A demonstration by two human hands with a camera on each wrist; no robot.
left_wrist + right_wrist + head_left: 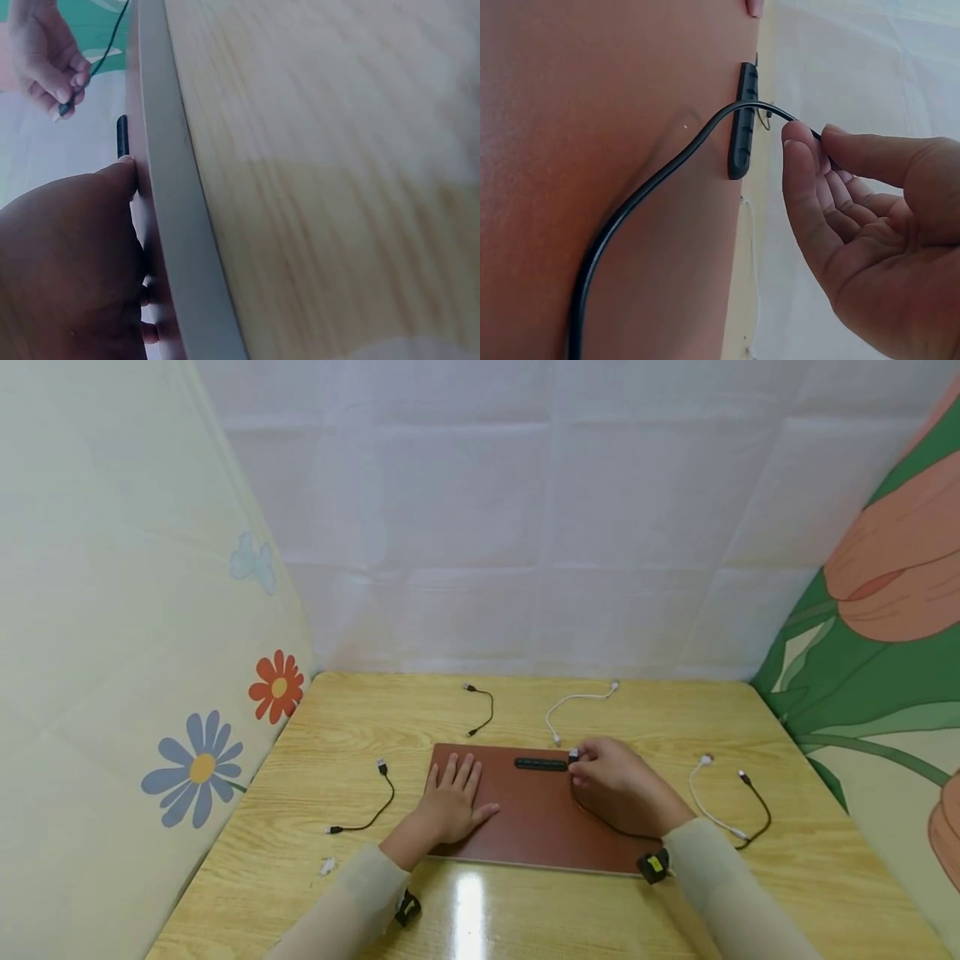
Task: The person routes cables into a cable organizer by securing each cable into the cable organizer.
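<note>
My left hand (450, 806) lies flat on the left part of a reddish-brown board (517, 827), fingers spread. Toward the board's back edge sits a black slotted cable holder (540, 764), seen lengthwise in the right wrist view. Just right of the holder, my right hand (611, 777) pinches a black USB cable (641, 195) near its plug (573, 755) between thumb and fingers, raised above the board. From there the cable droops across the board's right side, passing in front of the holder in the right wrist view. The holder's slots show no cable seated in them.
A short black cable (390, 797) lies left of the board. Behind the board are another black cable (491, 708) and a white cable (573, 697). A second white cable (697, 793) lies at the right, beside a black cable end (765, 806). A small white piece (327, 866) rests front left.
</note>
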